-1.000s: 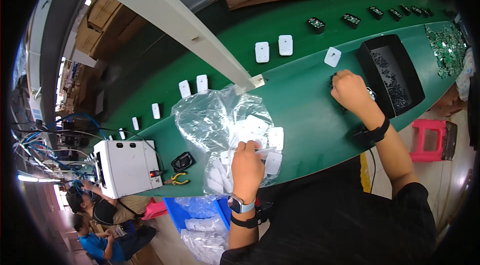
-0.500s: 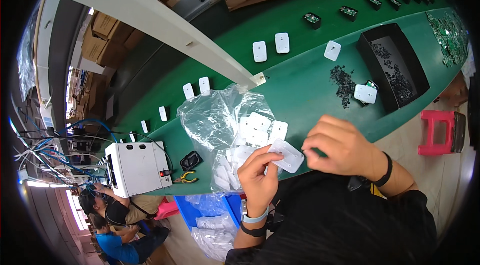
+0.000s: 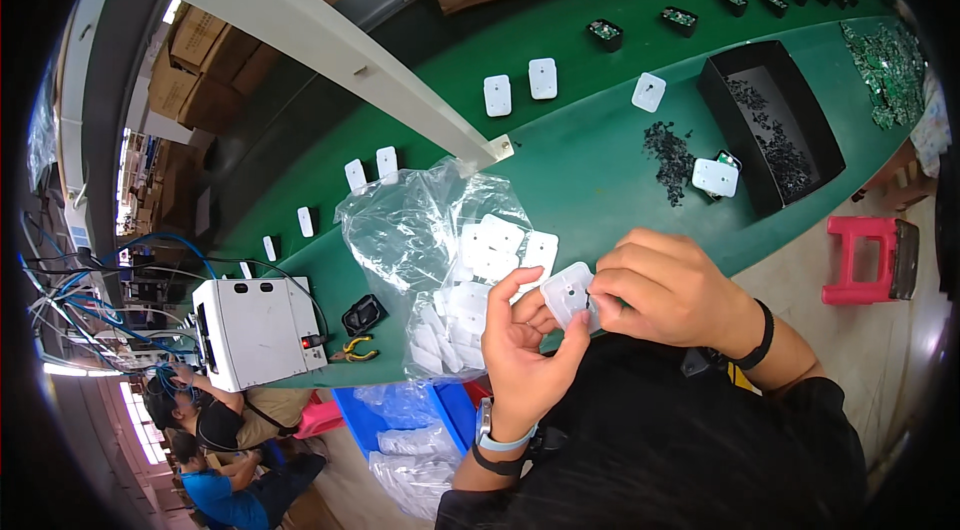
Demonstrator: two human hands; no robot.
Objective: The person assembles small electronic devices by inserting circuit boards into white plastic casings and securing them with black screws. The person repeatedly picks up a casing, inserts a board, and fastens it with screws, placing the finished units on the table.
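Observation:
My left hand (image 3: 527,358) holds a white rounded plastic cover (image 3: 566,290) with small holes, tilted between thumb and fingers. My right hand (image 3: 672,292) is closed in a pinch at the cover's right side, where a small black piece (image 3: 588,302) shows at the fingertips; its shape is mostly hidden. Beyond my hands, a heap of similar white covers (image 3: 492,248) lies on and in a clear plastic bag (image 3: 385,230). Small black pieces (image 3: 668,160) are scattered on the green bench, next to a white cover (image 3: 716,177) resting on a circuit board unit.
A black box (image 3: 720,110) with more black pieces stands at right, near piled green circuit boards (image 3: 885,75). Covers and black cases (image 3: 605,35) line the far belt. A metal post (image 3: 400,80), white machine (image 3: 255,330), pliers (image 3: 355,350), blue bin (image 3: 455,415) and red stool (image 3: 850,260) surround me.
My right hand has come left onto the cover with a small black piece. My left hand has turned the cover and shifted its thumb to the near edge. The view has shifted slightly.

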